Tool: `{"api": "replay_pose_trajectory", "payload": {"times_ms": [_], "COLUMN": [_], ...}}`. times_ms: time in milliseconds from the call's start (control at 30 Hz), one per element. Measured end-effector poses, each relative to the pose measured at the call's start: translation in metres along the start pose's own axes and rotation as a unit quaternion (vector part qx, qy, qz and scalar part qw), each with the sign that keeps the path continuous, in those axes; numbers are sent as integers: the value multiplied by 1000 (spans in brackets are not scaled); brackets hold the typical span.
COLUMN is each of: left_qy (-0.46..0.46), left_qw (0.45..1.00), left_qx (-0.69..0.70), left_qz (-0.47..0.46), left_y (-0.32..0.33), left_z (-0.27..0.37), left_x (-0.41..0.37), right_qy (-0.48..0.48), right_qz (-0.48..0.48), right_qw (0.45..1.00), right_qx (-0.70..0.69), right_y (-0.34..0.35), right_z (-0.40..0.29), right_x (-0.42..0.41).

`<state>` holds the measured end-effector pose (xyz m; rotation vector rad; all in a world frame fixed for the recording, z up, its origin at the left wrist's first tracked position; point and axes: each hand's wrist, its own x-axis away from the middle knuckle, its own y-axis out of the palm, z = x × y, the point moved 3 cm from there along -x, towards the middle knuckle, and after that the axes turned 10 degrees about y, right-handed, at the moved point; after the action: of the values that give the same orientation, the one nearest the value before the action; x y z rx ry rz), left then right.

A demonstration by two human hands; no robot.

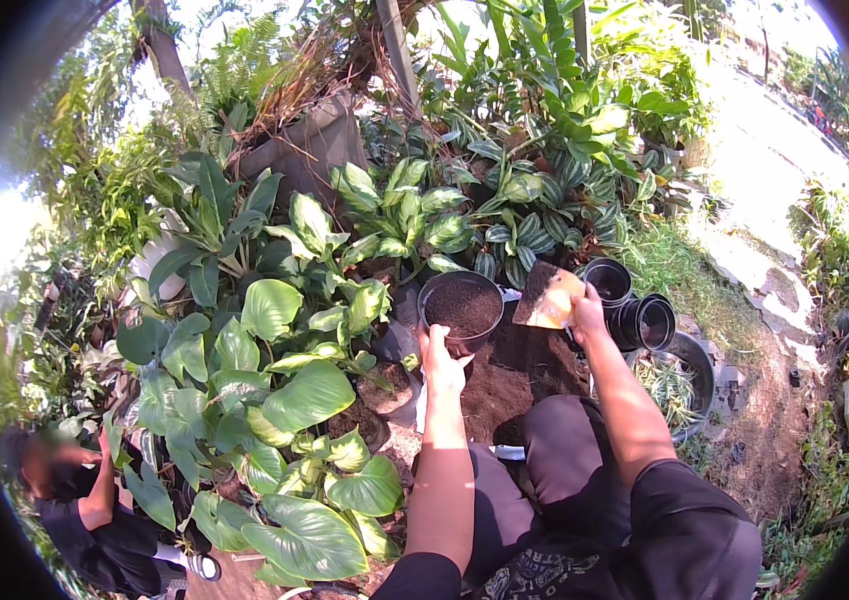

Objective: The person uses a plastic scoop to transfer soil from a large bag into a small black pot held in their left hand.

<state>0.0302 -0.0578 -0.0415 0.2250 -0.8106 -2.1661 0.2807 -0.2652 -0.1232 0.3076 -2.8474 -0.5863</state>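
Observation:
My left hand (442, 361) grips the near rim and side of a round black plastic plant pot (462, 306), which holds dark soil almost up to its rim. To its right, my right hand (587, 313) holds a flat, roughly square piece (553, 297), partly in shadow and partly sunlit orange-yellow; its material cannot be told. The piece is apart from the pot. Below both hands lies a heap of loose brown soil (499, 386) on whitish sheeting, in front of my knees.
Empty black pots (646, 322) stand and lie stacked right of my right hand, by a round tub (702, 375) of cut or small plants. Broad-leaved plants (308, 397) crowd the left. Another person (94, 517) crouches at lower left. A dirt path (766, 427) runs along the right.

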Motion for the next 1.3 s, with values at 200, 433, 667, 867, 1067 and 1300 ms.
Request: {"api": "replay_pose_trajectory", "payload": {"times_ms": [200,433,667,867,1067,1300], "left_qy": [-3,-7,-10,16,-61,-7], "left_qw": [1000,999,996,999,994,995], "left_qx": [-2,-3,-61,-33,80,77], "left_qz": [-4,-32,-56,-9,-49,64], "left_y": [-13,10,13,17,-9,-29], "left_z": [-5,-11,-8,-5,-14,5], "left_x": [-8,-2,-4,1,-16,-26], "right_qy": [-92,-155,-273,-278,-280,-179], "right_qz": [-51,-65,-82,-119,-65,118], "right_qw": [994,977,945,946,957,977], "right_qx": [-15,129,160,117,38,-9], "right_y": [68,117,128,139,142,76], "right_z": [-109,-110,-87,-88,-100,-58], "right_x": [26,87,103,123,118,57]}}
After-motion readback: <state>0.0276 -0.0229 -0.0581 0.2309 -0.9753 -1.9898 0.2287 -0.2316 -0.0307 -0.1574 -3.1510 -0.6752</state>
